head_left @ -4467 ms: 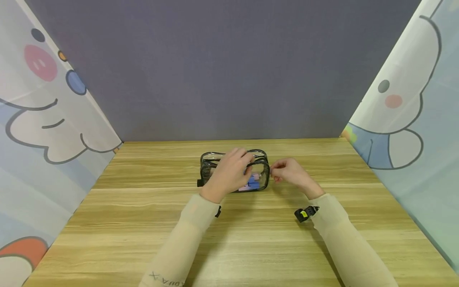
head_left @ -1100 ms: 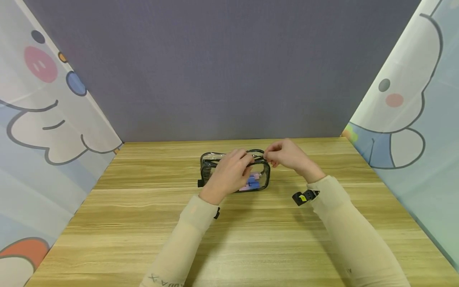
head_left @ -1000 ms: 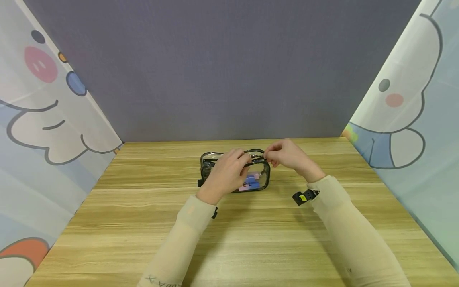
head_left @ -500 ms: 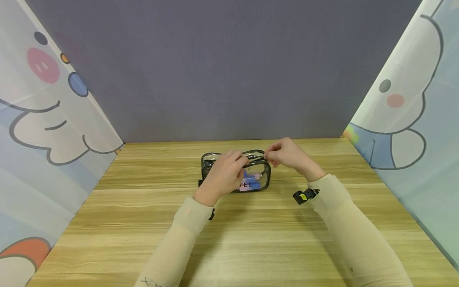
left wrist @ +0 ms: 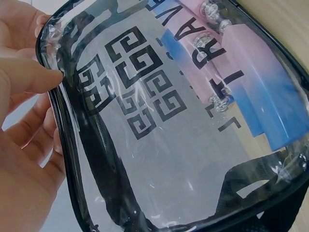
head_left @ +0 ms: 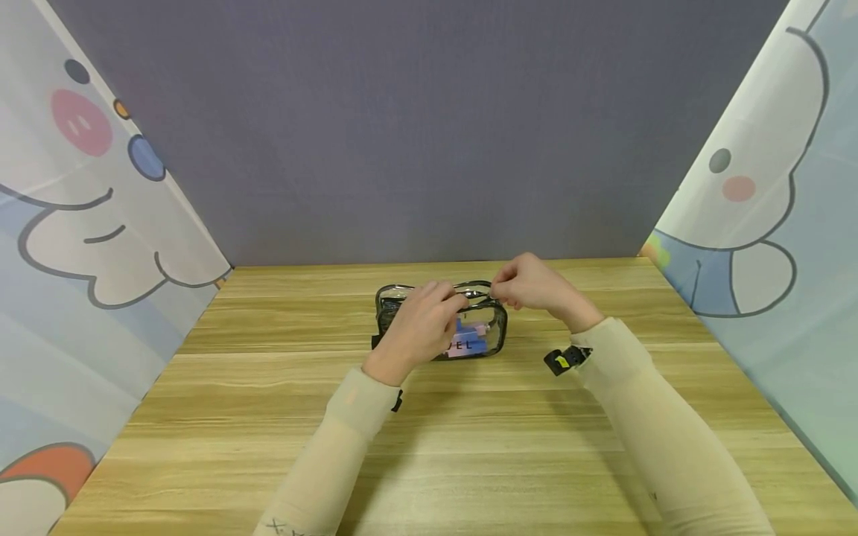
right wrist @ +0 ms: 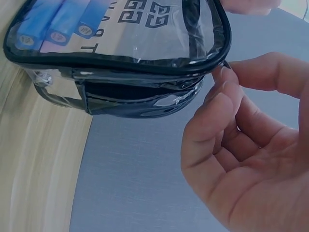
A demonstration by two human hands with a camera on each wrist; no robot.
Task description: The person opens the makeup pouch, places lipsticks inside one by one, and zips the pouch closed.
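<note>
A clear toiletry pouch (head_left: 501,327) with black piping stands on the table, lettered TRAVEL and bearing a black square motif in the left wrist view. Several slim blue-and-pink bottles (left wrist: 263,87) show through its wall. My left hand (head_left: 417,321) grips the top edge, thumb on the near side and fingers behind, covering the left half of the front in the head view. At the top right corner, my right hand (head_left: 536,286) pinches with thumb and index finger, its other fingers curled; what lies between the fingertips is hidden. A dark zipper (left wrist: 104,140) runs along the top.
The pouch is toward the back of the wood-grain table (head_left: 281,417). A grey panel (head_left: 429,134) rises behind it, with cartoon-printed sheets (head_left: 751,171) at both sides. A black wrist camera (head_left: 566,360) hangs under the right cuff.
My right hand has risen from the pouch's right side to its top corner and has lately shifted slightly left. The left hand has slid a little left, uncovering more lettering.
</note>
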